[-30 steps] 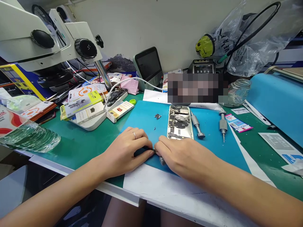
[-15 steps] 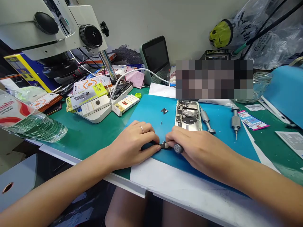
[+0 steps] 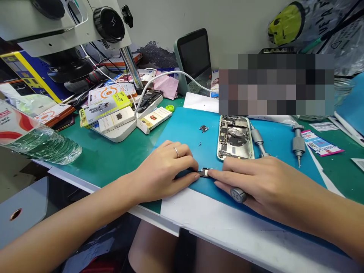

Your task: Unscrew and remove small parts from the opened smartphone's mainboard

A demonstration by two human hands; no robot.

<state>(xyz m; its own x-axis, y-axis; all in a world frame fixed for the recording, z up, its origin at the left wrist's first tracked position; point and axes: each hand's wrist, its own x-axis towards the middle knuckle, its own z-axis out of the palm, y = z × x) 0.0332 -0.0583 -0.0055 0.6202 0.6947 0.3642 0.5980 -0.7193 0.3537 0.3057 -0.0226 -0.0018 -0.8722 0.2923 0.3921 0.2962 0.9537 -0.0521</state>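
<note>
left hand (image 3: 165,172) curled, fingertips pinning small dark part (image 3: 204,173) to blue mat (image 3: 182,129), near opened phone (image 3: 235,137). right hand (image 3: 261,182) wrapped round screwdriver (image 3: 238,195), fingertips touching part. step: likely fingertip work on part. next move needs light, steady touch.

Blue mat (image 3: 182,131) on green bench cover (image 3: 113,159) — silver screwdrivers (image 3: 297,146), pink cloth (image 3: 168,85), yellow-green box (image 3: 104,110).

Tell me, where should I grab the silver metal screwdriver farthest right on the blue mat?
Pinch the silver metal screwdriver by its thick ribbed barrel, from above, fingers either side: it lies flat, thin tip pointing toward you.
</note>
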